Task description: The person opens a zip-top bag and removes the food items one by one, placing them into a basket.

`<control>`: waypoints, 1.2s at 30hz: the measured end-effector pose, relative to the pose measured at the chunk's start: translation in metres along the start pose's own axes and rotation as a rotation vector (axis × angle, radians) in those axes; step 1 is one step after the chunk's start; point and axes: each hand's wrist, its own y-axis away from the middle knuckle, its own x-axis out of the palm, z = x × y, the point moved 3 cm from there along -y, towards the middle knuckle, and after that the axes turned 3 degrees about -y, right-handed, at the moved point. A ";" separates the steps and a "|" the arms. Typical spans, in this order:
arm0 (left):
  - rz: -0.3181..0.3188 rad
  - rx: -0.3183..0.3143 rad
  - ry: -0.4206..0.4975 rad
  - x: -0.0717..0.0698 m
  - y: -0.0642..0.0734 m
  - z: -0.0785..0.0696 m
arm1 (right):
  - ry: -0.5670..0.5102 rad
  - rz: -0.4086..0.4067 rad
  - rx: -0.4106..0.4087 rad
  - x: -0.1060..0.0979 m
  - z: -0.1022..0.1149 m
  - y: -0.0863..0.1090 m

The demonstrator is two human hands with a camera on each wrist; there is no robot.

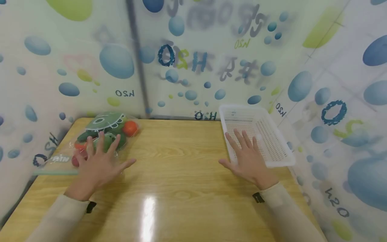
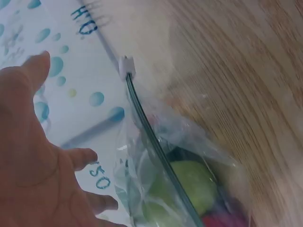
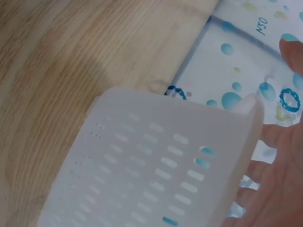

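Booth-like nook: printed curtains, wooden tabletop

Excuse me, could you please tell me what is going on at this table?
A person's two hands are spread open above the wooden table, neither gripping anything. The left hand is near a clear plastic bag holding colorful produce. The right hand is near a white perforated basket at the table's right side.

High, downward head view with close wrist views (basket in head and right).
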 end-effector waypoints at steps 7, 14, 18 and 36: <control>-0.024 -0.087 0.043 -0.008 -0.003 0.025 | -0.020 -0.058 -0.055 0.000 0.011 -0.001; 0.000 -0.124 0.061 -0.010 -0.002 0.033 | -0.009 -0.090 -0.110 0.001 0.020 -0.006; 0.017 -0.118 0.066 -0.010 -0.002 0.033 | -0.015 -0.128 -0.171 0.000 0.028 -0.008; 0.044 -0.007 -0.016 -0.007 -0.002 0.006 | -0.035 -0.211 -0.333 0.001 0.069 -0.016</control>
